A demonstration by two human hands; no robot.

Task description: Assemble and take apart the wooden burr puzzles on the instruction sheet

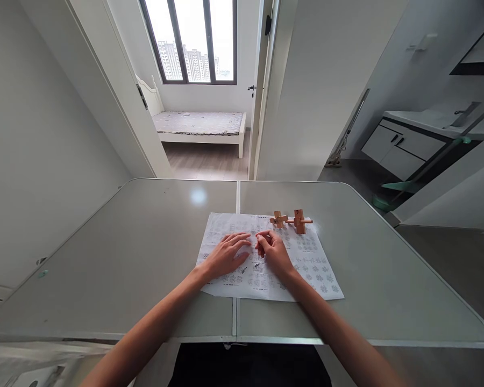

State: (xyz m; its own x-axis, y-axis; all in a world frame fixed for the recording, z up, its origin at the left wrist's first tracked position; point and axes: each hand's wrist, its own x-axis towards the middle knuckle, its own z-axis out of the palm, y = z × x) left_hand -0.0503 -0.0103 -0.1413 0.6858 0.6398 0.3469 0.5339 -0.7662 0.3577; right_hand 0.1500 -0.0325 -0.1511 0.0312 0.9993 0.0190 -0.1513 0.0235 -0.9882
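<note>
A large printed sheet of paper (314, 271) with rows of small diagrams lies across the middle of the table. My left hand (229, 253) rests flat on it, palm down, fingers stretched out and holding nothing. Just to its right, my right hand (273, 250) is over the sheet with thumb and index finger pinched and the other fingers curled; whatever may be between them is hidden. Beyond my right hand, at the sheet's far right edge, are two small assemblies of crossed wooden pieces: a smaller one (278, 219) and a larger one (299, 221). Dark marks that look like digits show on both.
The grey-green table (116, 258) has a seam down its middle and a pale metal rim. Past its far edge, a doorway leads to a bed (201, 124) under a window (189, 43). A sink cabinet (407, 142) stands off to the right.
</note>
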